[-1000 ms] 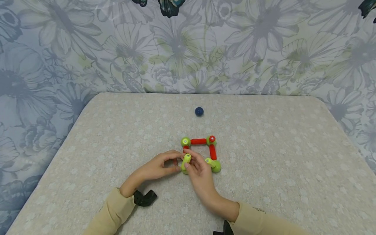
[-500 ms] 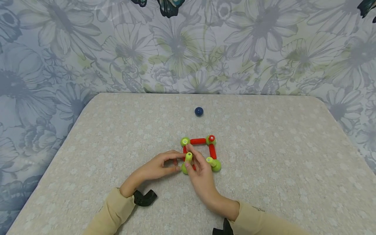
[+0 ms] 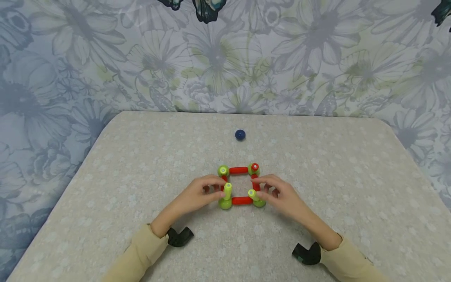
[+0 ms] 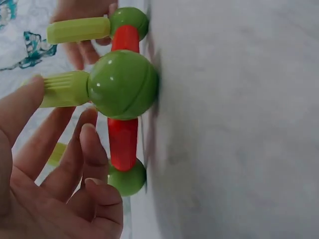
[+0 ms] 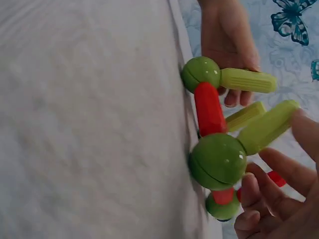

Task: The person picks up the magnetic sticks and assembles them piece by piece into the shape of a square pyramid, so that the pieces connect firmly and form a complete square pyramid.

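A square of red rods (image 3: 242, 201) joined by green balls (image 4: 123, 84) lies on the table. At its front left corner stands a yellow-green rod (image 3: 228, 190), pinched by my left hand (image 3: 201, 194) between thumb and forefinger. On the front right ball (image 5: 218, 161) a second yellow-green rod (image 5: 269, 127) leans inward. My right hand (image 3: 287, 197) has its thumb and forefinger about that rod near its top. A third yellow-green rod stands on the back left ball (image 3: 223, 170). From the back right ball a red rod (image 3: 255, 167) points up.
A dark blue ball (image 3: 240, 135) lies on the table behind the square. The patterned tablecloth (image 3: 334, 164) reaches back to a wall covering (image 3: 225, 58) with flowers and butterflies. Black wrist mounts (image 3: 307, 253) hang below both forearms.
My right hand has left the front left rod and moved right to the front right one. The left hand has shifted slightly right and now pinches the front left rod.
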`<state>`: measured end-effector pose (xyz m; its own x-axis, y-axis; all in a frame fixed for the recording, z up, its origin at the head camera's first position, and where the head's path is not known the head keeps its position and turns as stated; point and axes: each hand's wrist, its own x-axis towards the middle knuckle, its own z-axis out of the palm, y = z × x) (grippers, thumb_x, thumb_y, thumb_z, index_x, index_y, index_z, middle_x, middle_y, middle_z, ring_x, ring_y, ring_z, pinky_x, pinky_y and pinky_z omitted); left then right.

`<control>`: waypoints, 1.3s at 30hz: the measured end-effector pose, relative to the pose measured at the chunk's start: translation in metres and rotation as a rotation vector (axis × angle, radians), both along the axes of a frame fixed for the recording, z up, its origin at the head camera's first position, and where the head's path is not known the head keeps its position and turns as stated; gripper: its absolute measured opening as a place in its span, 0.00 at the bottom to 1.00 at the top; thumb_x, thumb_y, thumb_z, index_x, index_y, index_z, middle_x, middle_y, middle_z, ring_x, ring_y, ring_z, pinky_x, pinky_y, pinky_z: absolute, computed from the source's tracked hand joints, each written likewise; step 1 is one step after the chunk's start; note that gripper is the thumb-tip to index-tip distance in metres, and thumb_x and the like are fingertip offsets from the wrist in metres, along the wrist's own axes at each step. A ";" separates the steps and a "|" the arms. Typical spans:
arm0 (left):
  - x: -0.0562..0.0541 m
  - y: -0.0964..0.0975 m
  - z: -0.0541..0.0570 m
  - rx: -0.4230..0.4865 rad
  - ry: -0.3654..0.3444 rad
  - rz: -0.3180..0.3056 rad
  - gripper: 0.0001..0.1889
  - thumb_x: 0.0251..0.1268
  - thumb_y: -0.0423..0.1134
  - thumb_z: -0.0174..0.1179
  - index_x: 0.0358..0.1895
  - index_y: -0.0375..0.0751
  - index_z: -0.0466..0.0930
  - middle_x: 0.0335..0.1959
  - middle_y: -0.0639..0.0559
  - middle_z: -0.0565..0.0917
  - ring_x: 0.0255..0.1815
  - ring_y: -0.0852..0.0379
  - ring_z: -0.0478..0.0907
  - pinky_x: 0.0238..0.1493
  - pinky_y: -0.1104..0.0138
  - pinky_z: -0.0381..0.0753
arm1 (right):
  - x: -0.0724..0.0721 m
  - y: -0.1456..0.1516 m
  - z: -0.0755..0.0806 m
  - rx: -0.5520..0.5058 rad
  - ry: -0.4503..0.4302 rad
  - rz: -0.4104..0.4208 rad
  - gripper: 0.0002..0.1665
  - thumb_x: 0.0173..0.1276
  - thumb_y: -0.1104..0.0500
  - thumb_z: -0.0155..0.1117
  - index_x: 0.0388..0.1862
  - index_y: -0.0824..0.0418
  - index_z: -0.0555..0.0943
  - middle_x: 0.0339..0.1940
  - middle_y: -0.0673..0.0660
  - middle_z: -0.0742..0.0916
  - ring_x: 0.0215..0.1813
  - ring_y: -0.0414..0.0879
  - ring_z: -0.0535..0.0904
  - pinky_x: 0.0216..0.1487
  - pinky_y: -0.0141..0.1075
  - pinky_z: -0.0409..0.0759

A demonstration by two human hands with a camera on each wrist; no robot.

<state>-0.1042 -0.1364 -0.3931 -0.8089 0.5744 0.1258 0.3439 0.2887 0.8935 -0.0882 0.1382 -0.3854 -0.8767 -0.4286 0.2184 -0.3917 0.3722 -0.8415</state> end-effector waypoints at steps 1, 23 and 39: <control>-0.001 0.002 0.002 -0.006 -0.010 -0.008 0.11 0.61 0.36 0.64 0.46 0.39 0.83 0.35 0.56 0.79 0.34 0.57 0.72 0.30 0.68 0.67 | 0.000 0.002 -0.002 0.028 -0.005 0.035 0.18 0.63 0.60 0.66 0.52 0.60 0.81 0.42 0.52 0.81 0.35 0.44 0.71 0.29 0.32 0.68; -0.002 0.023 -0.004 -0.031 -0.042 0.142 0.11 0.60 0.38 0.65 0.41 0.34 0.83 0.29 0.53 0.83 0.25 0.60 0.74 0.25 0.70 0.73 | -0.005 -0.024 -0.016 0.086 0.107 -0.125 0.17 0.57 0.62 0.72 0.46 0.62 0.81 0.28 0.46 0.77 0.23 0.40 0.65 0.22 0.32 0.65; 0.001 0.024 0.001 -0.103 0.069 0.156 0.14 0.60 0.40 0.65 0.45 0.34 0.83 0.31 0.53 0.83 0.25 0.62 0.74 0.24 0.69 0.74 | -0.004 -0.023 -0.017 0.077 0.155 -0.169 0.16 0.58 0.62 0.71 0.45 0.61 0.81 0.28 0.47 0.77 0.22 0.39 0.65 0.21 0.31 0.65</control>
